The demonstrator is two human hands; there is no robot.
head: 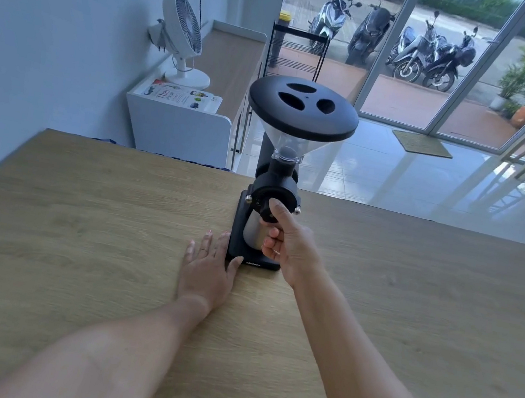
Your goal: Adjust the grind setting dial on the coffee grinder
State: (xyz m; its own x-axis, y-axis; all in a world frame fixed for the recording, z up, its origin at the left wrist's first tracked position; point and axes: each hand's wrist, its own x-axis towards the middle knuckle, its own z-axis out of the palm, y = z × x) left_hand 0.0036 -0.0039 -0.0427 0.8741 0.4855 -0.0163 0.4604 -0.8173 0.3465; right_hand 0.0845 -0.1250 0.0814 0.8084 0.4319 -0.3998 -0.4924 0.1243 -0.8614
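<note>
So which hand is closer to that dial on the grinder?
Right. The right hand has its fingers on the dial; the left hand lies flat on the table, beside the grinder's base.

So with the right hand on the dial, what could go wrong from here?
1. The tall black coffee grinder carries a wide black hopper lid up top; a hard twist of the small black dial by the right hand might tip it.
2. The left hand lies flat on the wooden table, only touching the grinder's base, so the base may rotate.
</note>
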